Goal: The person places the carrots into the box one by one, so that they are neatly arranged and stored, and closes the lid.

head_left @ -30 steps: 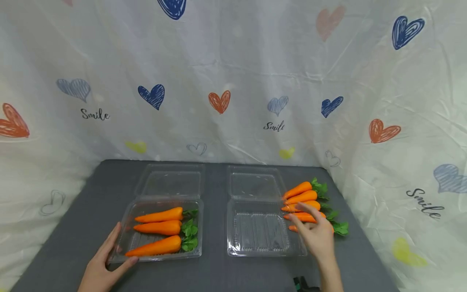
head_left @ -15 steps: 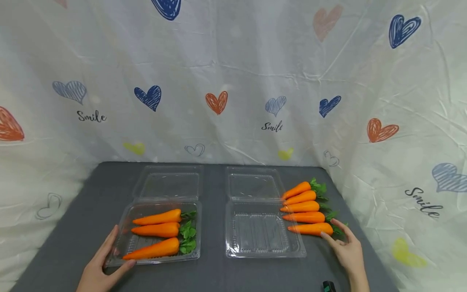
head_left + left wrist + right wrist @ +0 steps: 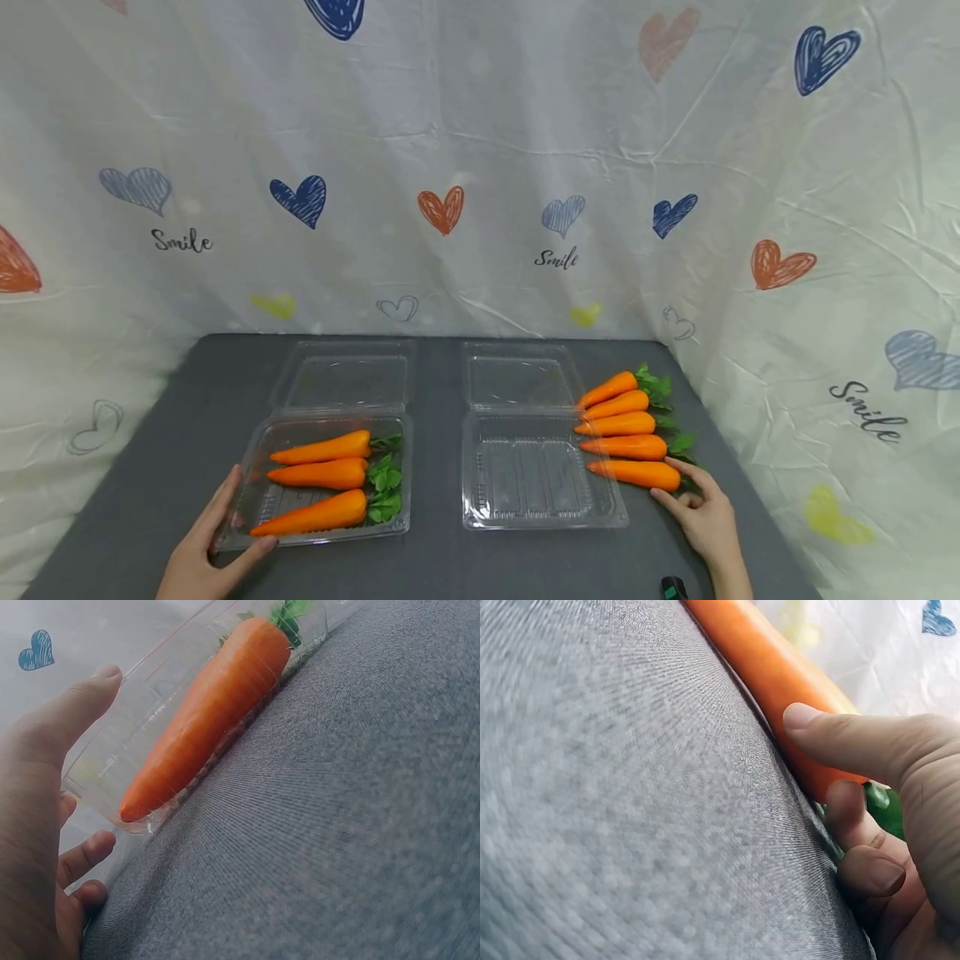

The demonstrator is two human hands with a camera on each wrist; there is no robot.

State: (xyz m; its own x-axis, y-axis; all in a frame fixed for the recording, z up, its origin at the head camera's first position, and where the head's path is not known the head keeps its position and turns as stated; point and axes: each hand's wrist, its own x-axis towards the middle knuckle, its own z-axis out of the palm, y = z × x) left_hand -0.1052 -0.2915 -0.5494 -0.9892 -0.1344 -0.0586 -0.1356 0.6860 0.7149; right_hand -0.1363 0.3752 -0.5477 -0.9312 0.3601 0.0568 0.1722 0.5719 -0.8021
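Observation:
In the head view, my left hand (image 3: 198, 550) rests at the near left corner of a clear plastic clamshell container (image 3: 345, 537), fingers along its side and thumb at the front. Inside lie three carrots with green tops, the nearest carrot (image 3: 311, 512) also showing in the left wrist view. At the right, my right hand (image 3: 708, 521) pinches the thick end of the nearest loose carrot (image 3: 633, 473) between thumb and fingers. The right wrist view shows the thumb on this carrot (image 3: 769, 667); its leaves (image 3: 885, 810) are partly hidden by the hand.
A second clear clamshell container (image 3: 532, 479), lid (image 3: 521, 379) folded back, holds nothing. Several loose carrots (image 3: 622, 447) lie in a row beside it, tips over its right rim. The left container's lid (image 3: 348, 379) is also laid back. A printed curtain (image 3: 480, 275) stands behind the grey tabletop (image 3: 435, 467).
My right hand has gone from above the row of loose carrots to the leafy end of the nearest one and gripped it; that carrot shifted slightly left. My left hand stays at the container.

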